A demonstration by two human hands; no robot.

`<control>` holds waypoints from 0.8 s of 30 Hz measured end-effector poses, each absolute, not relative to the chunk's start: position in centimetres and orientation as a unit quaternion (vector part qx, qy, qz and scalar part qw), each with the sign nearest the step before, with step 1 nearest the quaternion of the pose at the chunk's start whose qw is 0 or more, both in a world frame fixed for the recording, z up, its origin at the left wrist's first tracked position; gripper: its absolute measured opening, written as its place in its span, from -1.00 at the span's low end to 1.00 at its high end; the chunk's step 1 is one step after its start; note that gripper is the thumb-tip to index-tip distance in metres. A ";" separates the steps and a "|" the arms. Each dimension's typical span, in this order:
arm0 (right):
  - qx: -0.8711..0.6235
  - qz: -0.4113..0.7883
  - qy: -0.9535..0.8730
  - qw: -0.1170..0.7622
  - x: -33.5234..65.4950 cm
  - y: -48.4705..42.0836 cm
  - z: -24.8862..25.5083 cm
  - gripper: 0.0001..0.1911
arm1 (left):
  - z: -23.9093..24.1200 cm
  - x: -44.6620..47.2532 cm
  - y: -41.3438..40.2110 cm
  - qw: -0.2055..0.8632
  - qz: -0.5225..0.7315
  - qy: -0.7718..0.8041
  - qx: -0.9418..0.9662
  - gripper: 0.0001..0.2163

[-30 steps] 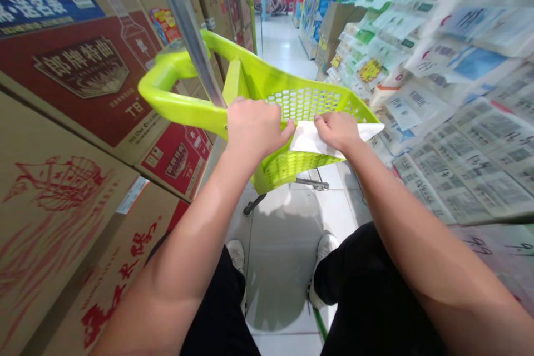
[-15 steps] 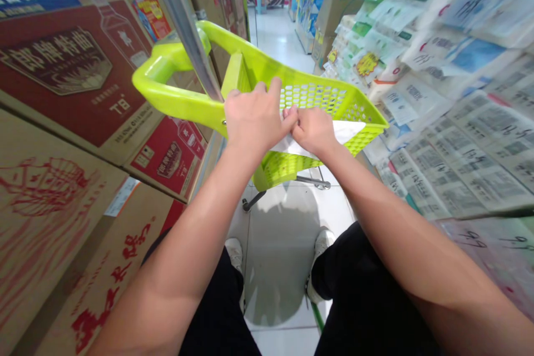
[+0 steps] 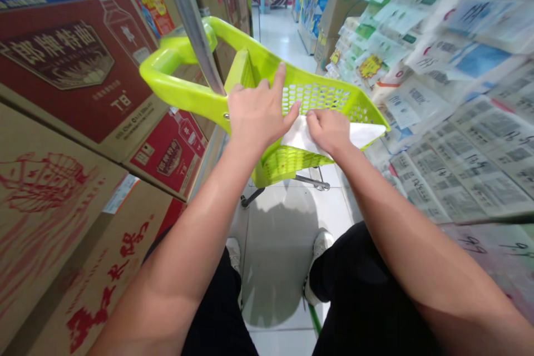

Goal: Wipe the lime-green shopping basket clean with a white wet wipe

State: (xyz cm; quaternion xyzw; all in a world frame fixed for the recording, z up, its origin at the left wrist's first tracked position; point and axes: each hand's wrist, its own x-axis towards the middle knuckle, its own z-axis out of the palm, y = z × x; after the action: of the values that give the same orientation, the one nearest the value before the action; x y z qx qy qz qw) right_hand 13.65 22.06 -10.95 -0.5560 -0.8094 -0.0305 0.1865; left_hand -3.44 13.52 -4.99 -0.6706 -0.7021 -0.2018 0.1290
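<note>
In front of me is a lime-green plastic shopping cart (image 3: 183, 101) with a perforated basket and a metal pole. My left hand (image 3: 256, 114) is over its near rim by the handle. The index finger and thumb stick out, while the other fingers bend down over the rim, tips hidden. Fingers closed, my right hand (image 3: 331, 128) presses on a thin white sheet (image 3: 296, 134), cloth or paper, draped along the basket's near side. A pointed end of the sheet reaches toward the basket's far right corner. A gap separates the two hands.
Stacked cardboard cartons (image 3: 70, 67) line the left. At right are shelves of plastic-wrapped tissue packs (image 3: 450, 111) with handwritten prices. A tiled floor (image 3: 275, 39) runs down the aisle past an open brown box (image 3: 336, 16). My shoes stand below the cart.
My right hand has slid right along the near rim, away from my left thumb, and more white sheet shows between the hands. My left index finger and thumb have spread.
</note>
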 end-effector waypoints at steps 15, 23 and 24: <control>-0.606 -0.041 -0.774 0.179 17.6 25.6 -11.9 -0.48 | -5.5 -5.5 13.9 0.129 -0.204 -0.703 -0.669 -0.43; -0.611 -0.055 -0.760 0.214 17.1 25.6 -12.5 -0.40 | -5.4 -4.3 13.5 0.122 -0.194 -0.673 -0.704 -0.40; -0.596 -0.053 -0.770 0.221 15.5 24.8 -12.3 -0.39 | -5.4 -4.2 13.5 0.123 -0.197 -0.674 -0.701 -0.39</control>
State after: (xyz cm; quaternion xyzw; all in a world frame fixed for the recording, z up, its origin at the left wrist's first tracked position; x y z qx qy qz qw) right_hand 15.49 24.78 -12.34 -0.5959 -0.7703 -0.0526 0.2208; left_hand -4.17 13.54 -5.44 -0.7012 -0.6741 -0.1968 0.1227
